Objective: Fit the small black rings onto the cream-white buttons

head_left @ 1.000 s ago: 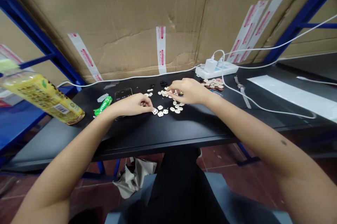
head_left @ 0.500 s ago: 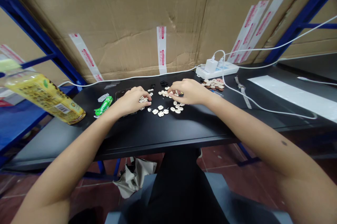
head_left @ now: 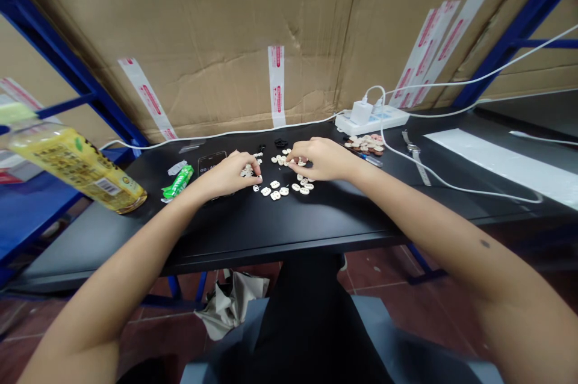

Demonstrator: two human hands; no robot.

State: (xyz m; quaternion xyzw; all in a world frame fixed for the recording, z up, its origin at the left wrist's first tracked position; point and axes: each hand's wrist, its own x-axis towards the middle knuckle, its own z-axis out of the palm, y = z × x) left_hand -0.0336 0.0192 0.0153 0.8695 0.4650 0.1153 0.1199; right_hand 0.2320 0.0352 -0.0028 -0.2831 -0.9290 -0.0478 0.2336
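Sorting: small cream pieces [head_left: 283, 182] lie scattered on the black counter [head_left: 271, 221], right between my two hands; a second, browner heap [head_left: 366, 144] sits apart to the right, near the power strip [head_left: 372, 119].
Left hand [head_left: 230, 172]: curled narrow, fingertips [head_left: 257, 178] down at the left edge of the scatter; whether a piece is pinched there I cannot tell.
Right hand [head_left: 323, 158]: also closed in, fingertips [head_left: 291, 161] among the far pieces, something small seemingly nipped between thumb and finger.
Doing it well: I judge it best to take one piece at a time with the fingertips and to keep my wrists low, so that my palms do not sweep the rest about.
Watch for: the phone [head_left: 211, 161] lies just beside my left hand, and the white cable [head_left: 433, 174] runs past my right forearm; a wide elbow could drag either.
Further out: green packet [head_left: 178, 181], then the yellow bottle [head_left: 72, 161] tilted at the left edge.
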